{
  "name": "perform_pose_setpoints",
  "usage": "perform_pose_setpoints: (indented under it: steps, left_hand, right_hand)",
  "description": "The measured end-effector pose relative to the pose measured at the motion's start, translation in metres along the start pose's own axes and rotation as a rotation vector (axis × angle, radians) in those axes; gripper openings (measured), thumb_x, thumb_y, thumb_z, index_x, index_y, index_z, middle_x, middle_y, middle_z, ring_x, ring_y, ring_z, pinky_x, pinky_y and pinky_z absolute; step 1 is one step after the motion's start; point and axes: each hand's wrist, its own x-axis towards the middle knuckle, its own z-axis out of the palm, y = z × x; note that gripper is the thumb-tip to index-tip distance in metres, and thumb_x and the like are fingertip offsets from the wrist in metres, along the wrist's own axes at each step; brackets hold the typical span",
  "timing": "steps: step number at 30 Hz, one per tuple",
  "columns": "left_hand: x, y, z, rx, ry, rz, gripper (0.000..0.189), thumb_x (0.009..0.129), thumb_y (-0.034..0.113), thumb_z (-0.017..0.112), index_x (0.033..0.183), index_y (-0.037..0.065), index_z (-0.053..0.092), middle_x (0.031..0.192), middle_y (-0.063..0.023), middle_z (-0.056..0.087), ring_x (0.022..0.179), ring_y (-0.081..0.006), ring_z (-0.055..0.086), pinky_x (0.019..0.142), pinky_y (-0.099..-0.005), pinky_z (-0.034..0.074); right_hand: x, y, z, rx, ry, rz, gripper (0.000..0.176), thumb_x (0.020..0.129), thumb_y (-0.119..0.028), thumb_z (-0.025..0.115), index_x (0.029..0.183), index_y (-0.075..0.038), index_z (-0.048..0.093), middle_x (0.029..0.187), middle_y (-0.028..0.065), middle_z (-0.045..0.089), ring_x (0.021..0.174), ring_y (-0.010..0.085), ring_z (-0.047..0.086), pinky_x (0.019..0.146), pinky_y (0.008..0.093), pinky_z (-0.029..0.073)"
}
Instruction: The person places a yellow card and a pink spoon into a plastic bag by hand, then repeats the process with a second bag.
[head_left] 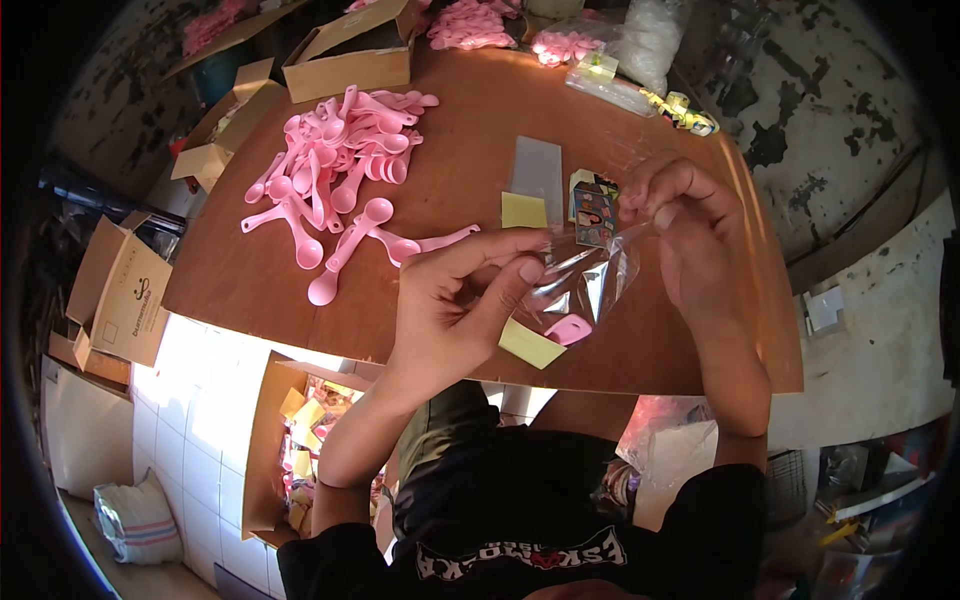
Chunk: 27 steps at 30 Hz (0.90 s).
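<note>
**Clear bag pinched in both hands, pink piece at its lower end**

Left hand (pixel 450 305) grips the near-left edge of the clear plastic bag (pixel 590 280), thumb against fingers; right hand (pixel 700 235) pinches its upper right corner. Bag is above the table (pixel 460 120), near the front edge. Pink spoon piece (pixel 570 330) shows low in it; can't tell if the yellow slip (pixel 532 345) beside it is inside or behind.

Doing it well, my read: light fingertip pinch, film taut between hands, spoon kept low. Thin film likely creases or tears if yanked.

Table: brown top, pink measuring spoons (pixel 335 155) heaped left, printed cards (pixel 595 210) just behind the bag. Open carton (pixel 350 65) at far left. Room: white tile floor (pixel 205 440), peeling wall (pixel 800 110), filled carton (pixel 262 450) below the table.
</note>
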Motion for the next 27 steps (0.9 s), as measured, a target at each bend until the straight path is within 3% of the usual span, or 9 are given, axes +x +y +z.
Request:
perform_pose_setpoints:
  steps: [2, 6, 8, 10, 14, 17, 19, 23, 27]
  left_hand:
    - [0.002, -0.007, 0.000, -0.033, 0.076, 0.061, 0.022, 0.092, 0.002, 0.060, 0.113, -0.006, 0.062, 0.091, -0.0121, 0.070, 0.081, -0.0132, 0.068, 0.070, -0.0235, 0.055]
    - [0.004, -0.005, 0.001, -0.057, 0.191, 0.140, 0.023, 0.092, 0.000, 0.060, 0.114, -0.006, 0.062, 0.089, -0.0126, 0.071, 0.081, -0.0131, 0.069, 0.070, -0.0234, 0.056]
    - [0.006, -0.005, 0.001, 0.026, 0.201, 0.182, 0.022, 0.091, 0.001, 0.061, 0.112, -0.005, 0.063, 0.089, -0.0121, 0.071, 0.078, -0.0136, 0.069, 0.069, -0.0245, 0.056]
    - [0.005, -0.010, -0.002, 0.064, 0.195, 0.173, 0.021, 0.091, 0.001, 0.061, 0.111, -0.005, 0.064, 0.089, -0.0117, 0.071, 0.078, -0.0134, 0.069, 0.068, -0.0240, 0.056]
    - [0.007, -0.019, -0.006, 0.097, 0.176, 0.161, 0.016, 0.091, 0.002, 0.062, 0.105, -0.004, 0.066, 0.089, -0.0105, 0.071, 0.082, -0.0121, 0.068, 0.067, -0.0229, 0.055]
    - [0.008, -0.021, 0.000, 0.006, 0.170, 0.045, 0.015, 0.093, 0.003, 0.059, 0.105, -0.005, 0.061, 0.090, -0.0104, 0.068, 0.081, -0.0131, 0.067, 0.069, -0.0253, 0.056]
    - [0.008, -0.021, 0.002, -0.056, 0.173, 0.024, 0.015, 0.093, 0.003, 0.059, 0.106, -0.005, 0.061, 0.091, -0.0105, 0.068, 0.081, -0.0134, 0.067, 0.069, -0.0252, 0.056]
    - [0.004, -0.022, 0.006, -0.134, 0.177, -0.002, 0.016, 0.093, 0.003, 0.059, 0.107, -0.004, 0.061, 0.092, -0.0105, 0.068, 0.081, -0.0150, 0.068, 0.069, -0.0252, 0.056]
    - [0.005, -0.016, 0.006, -0.138, 0.132, 0.009, 0.016, 0.093, 0.003, 0.059, 0.107, -0.004, 0.061, 0.094, -0.0099, 0.068, 0.084, -0.0156, 0.068, 0.070, -0.0257, 0.056]
  right_hand:
    - [0.014, -0.001, -0.029, 0.279, 0.051, 0.024, 0.006, 0.081, -0.009, 0.056, 0.082, -0.003, 0.057, 0.089, 0.0057, 0.057, 0.084, 0.0164, 0.055, 0.074, 0.0294, 0.046]
    - [0.042, 0.048, -0.141, 0.742, -0.130, -0.048, 0.011, 0.083, -0.012, 0.057, 0.090, -0.006, 0.062, 0.089, 0.0048, 0.060, 0.084, 0.0198, 0.059, 0.072, 0.0359, 0.048]
    - [0.033, 0.115, -0.188, -0.184, 0.288, 0.669, 0.018, 0.083, -0.011, 0.057, 0.097, -0.004, 0.066, 0.092, 0.0072, 0.066, 0.085, 0.0235, 0.064, 0.074, 0.0381, 0.049]
    - [-0.008, 0.192, -0.247, -1.290, 0.359, 0.561, 0.021, 0.084, -0.008, 0.057, 0.102, -0.002, 0.067, 0.096, 0.0107, 0.069, 0.088, 0.0245, 0.067, 0.080, 0.0352, 0.050]
    - [-0.004, 0.152, -0.197, -1.163, 0.655, 0.350, 0.023, 0.084, -0.006, 0.058, 0.104, 0.001, 0.067, 0.099, 0.0127, 0.069, 0.095, 0.0227, 0.066, 0.085, 0.0334, 0.049]
    - [0.011, 0.092, -0.136, -0.830, 0.485, 0.351, 0.025, 0.087, -0.007, 0.059, 0.110, 0.000, 0.066, 0.102, 0.0135, 0.068, 0.097, 0.0220, 0.066, 0.086, 0.0320, 0.050]
    - [0.020, 0.053, -0.111, -0.372, 0.167, 0.327, 0.028, 0.090, -0.011, 0.059, 0.115, 0.000, 0.063, 0.106, 0.0137, 0.067, 0.099, 0.0225, 0.065, 0.088, 0.0329, 0.050]
    - [0.025, 0.026, -0.130, -0.143, -0.177, 0.248, 0.032, 0.093, -0.018, 0.058, 0.119, 0.001, 0.060, 0.108, 0.0141, 0.066, 0.100, 0.0249, 0.065, 0.091, 0.0366, 0.050]
    - [0.019, 0.109, -0.167, -1.753, 0.065, 0.733, 0.030, 0.087, -0.024, 0.061, 0.103, 0.000, 0.068, 0.091, 0.0119, 0.069, 0.088, 0.0202, 0.067, 0.081, 0.0329, 0.051]
